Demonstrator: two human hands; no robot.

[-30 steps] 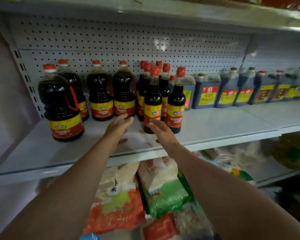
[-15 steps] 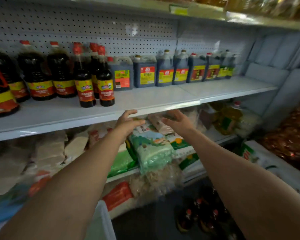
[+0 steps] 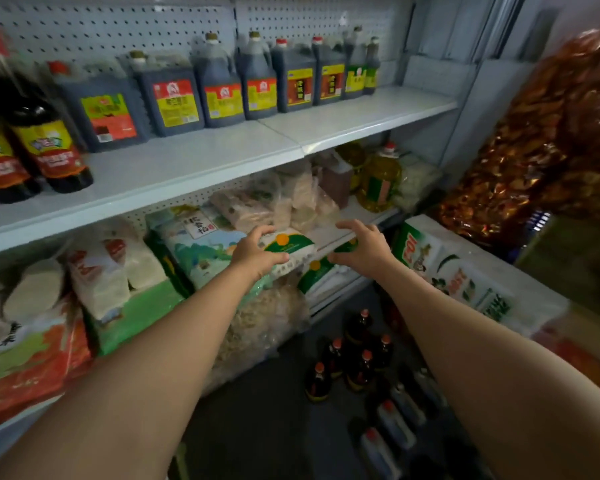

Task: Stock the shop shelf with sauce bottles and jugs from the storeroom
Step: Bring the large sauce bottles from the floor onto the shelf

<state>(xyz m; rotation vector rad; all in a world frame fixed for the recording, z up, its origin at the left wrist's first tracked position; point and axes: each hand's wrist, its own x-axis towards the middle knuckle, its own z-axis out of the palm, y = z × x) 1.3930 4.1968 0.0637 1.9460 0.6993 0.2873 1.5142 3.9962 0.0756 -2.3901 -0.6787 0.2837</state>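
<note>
The white shop shelf (image 3: 201,161) carries dark sauce bottles (image 3: 49,147) at its left and a row of square dark jugs (image 3: 219,84) along the pegboard back. On the floor below stands a cluster of dark bottles with red caps (image 3: 355,355), and beside them lie pale jugs (image 3: 395,420). My left hand (image 3: 255,251) and my right hand (image 3: 364,245) are stretched out in front of the lower shelf, fingers loosely curled, holding nothing.
Bags of rice and grain (image 3: 201,244) fill the lower shelf, with a yellow oil jug (image 3: 378,181) at its right end. A white printed sack (image 3: 458,271) and a large reddish foil bag (image 3: 551,133) stand on the right.
The view has swung right and down, away from the round bottles. Both hands have dropped from the shelf edge to in front of the lower shelf, and the floor bottles have come into view.
</note>
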